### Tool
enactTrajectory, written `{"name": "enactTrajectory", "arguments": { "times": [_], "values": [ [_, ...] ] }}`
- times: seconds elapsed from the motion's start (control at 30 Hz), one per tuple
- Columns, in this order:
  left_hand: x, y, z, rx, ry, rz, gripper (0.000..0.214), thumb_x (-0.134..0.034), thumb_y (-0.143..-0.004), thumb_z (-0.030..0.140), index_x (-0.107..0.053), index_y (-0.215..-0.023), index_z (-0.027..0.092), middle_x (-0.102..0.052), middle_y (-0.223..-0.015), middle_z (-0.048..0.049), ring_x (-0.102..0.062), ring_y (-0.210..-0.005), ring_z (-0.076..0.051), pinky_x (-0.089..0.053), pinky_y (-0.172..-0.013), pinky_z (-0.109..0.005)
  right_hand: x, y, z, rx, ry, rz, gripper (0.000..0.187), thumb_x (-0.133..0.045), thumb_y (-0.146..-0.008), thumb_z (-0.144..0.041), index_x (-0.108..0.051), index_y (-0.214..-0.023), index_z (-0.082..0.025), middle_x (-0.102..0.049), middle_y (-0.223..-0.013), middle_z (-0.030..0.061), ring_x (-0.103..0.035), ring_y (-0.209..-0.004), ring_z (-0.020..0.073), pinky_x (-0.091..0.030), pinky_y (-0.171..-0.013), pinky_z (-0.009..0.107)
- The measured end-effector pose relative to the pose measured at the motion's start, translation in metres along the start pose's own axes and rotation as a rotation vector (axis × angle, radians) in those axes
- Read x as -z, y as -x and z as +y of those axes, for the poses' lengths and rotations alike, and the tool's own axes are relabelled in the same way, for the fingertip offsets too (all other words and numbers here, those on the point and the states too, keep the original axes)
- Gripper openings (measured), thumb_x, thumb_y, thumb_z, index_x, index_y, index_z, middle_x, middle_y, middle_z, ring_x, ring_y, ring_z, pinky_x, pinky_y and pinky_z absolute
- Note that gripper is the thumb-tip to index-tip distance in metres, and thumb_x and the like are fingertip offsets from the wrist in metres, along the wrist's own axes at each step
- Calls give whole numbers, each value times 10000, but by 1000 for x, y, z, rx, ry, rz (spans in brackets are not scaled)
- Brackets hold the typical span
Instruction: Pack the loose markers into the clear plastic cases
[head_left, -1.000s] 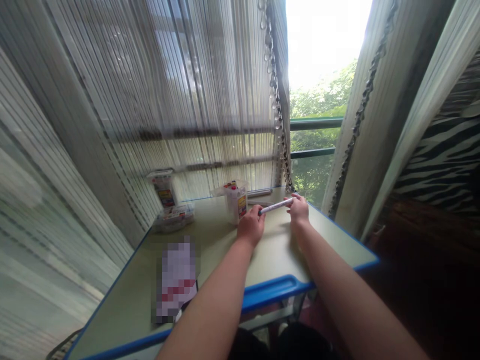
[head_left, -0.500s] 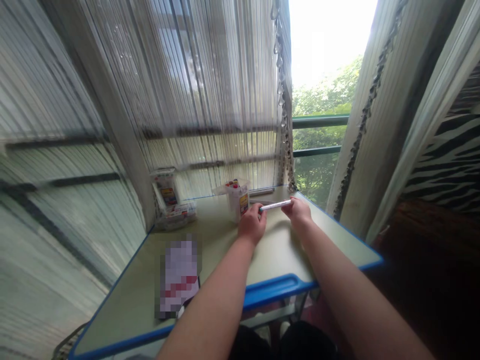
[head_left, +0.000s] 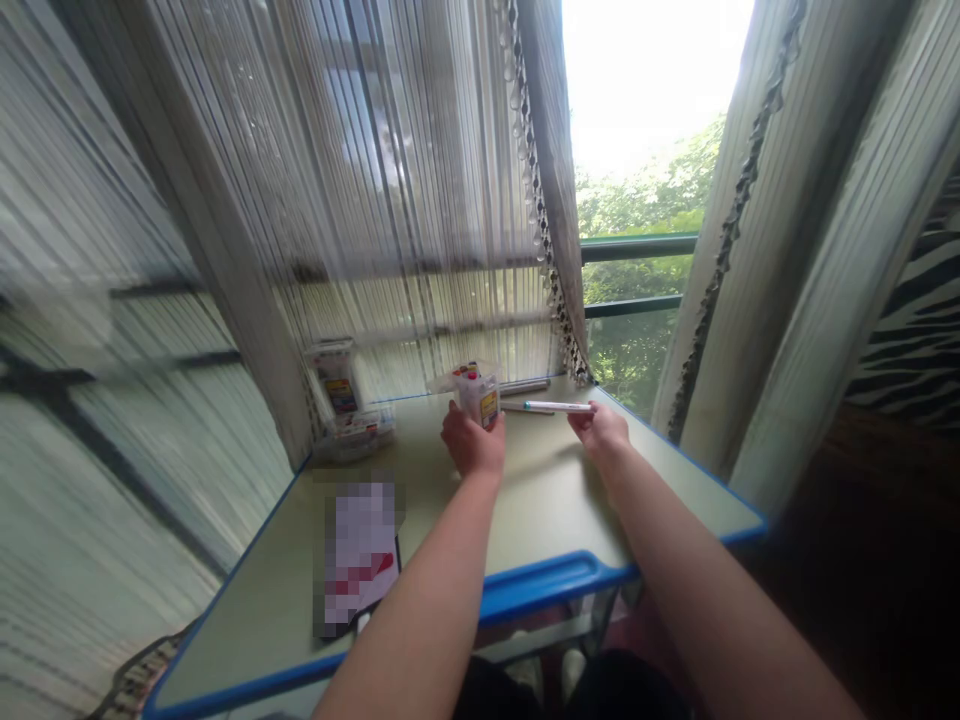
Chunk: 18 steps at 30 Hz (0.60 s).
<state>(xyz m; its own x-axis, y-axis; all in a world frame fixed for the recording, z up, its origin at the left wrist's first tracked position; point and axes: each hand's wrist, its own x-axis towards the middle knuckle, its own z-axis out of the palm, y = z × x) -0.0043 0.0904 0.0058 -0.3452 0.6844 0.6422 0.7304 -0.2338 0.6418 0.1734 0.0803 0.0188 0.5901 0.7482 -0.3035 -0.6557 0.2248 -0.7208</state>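
My right hand point(head_left: 602, 432) is closed on one end of a white marker point(head_left: 558, 407), which it holds level above the far side of the desk point(head_left: 547, 510). My left hand point(head_left: 473, 443) rests at a clear tub of markers point(head_left: 477, 391), its fingers curled against the tub's near side. Whether it grips the tub I cannot make out. Another pen point(head_left: 526, 409) lies flat on the desk behind the held marker.
A taller marker box point(head_left: 332, 375) stands over a flat marker case point(head_left: 355, 430) at the back left by the striped curtain. A blurred-out card point(head_left: 359, 551) lies near the front left. The desk's blue edge point(head_left: 540, 586) runs along the front; window rails are beyond.
My left hand has let go of the marker's left end and moved left to the marker tub. The right hand still holds the marker, now tilted more level.
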Motion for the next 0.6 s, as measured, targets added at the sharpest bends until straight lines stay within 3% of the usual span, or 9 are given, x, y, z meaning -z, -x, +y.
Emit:
{"name": "enactTrajectory", "arguments": {
  "times": [0.13,0.23,0.4,0.6],
  "values": [
    [0,-1,-2,160,-26,-155,645,-695,-735,349,-447,-1269,83,-632,-1097,-245,-649,-1003,-354,-514,-810,-443,0,-1,2,14,16,-26,117,-475,-821,-77,-498,-841,-190,-578,-604,-41,-609,-517,97,-574,-513,221],
    [3,-3,-3,223,17,-208,534,-718,-719,332,-506,-1169,139,-670,-1057,-202,-680,-930,-317,-526,-732,-402,-1,2,1,61,26,-49,88,-483,-848,-108,-500,-834,-193,-594,-634,-37,-611,-525,89,-571,-528,206],
    [0,-5,-7,188,145,-240,490,-777,-665,311,-518,-1062,185,-700,-980,-120,-687,-858,-261,-515,-687,-358,-5,14,-6,216,-14,-105,59,-451,-919,-187,-501,-902,-213,-624,-706,-39,-632,-602,77,-589,-617,210],
    [-5,-5,-9,106,179,-142,474,-780,-636,208,-507,-1024,218,-663,-1038,-98,-656,-925,-238,-511,-761,-347,-7,19,-12,327,-141,-165,72,-529,-898,-243,-470,-931,-217,-641,-760,-33,-663,-670,96,-603,-670,259]
  ]
}}
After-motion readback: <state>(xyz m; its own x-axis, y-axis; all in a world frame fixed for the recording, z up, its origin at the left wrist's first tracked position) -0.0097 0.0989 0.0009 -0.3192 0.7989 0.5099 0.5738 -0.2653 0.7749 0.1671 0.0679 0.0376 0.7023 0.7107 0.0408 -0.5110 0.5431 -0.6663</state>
